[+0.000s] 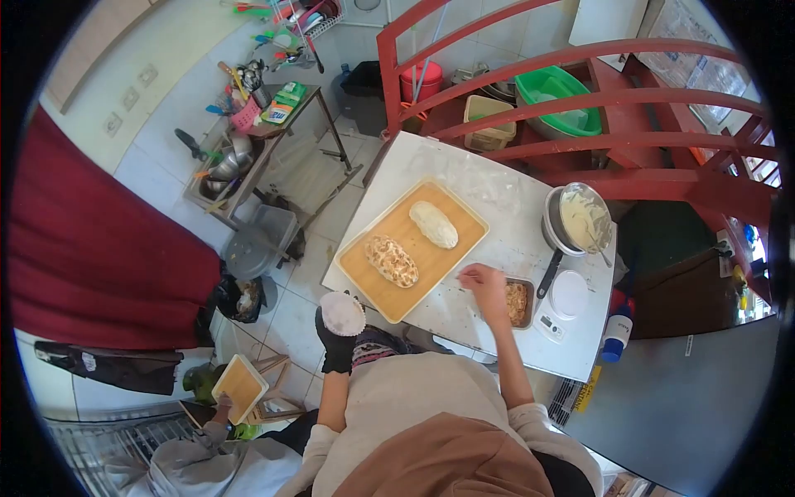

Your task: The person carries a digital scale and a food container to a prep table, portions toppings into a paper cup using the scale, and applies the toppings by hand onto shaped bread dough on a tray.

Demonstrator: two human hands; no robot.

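Observation:
On the white table (pixel 451 290), a wooden tray (pixel 406 217) bears a plain pale dough loaf (pixel 433 224) and a loaf coated with brownish flakes (pixel 391 261). My left hand (pixel 337 340), in a black glove, holds a round pale lidded or filled cup (pixel 343 314) beside the tray's near corner. My right hand (pixel 484 286) is bare, its fingers bent together over the table between the tray and a metal pan of brown flakes (pixel 517 301); whatever it may hold is too small to make out.
A white scale (pixel 556 318) and a bowl of cream-coloured mixture (pixel 585 217) stand at the table's right. Red railings (pixel 571 108) rise behind. At lower left, another person's hand (pixel 224 401) touches a second wooden tray (pixel 240 388). A sink (pixel 217 178) stands at upper left.

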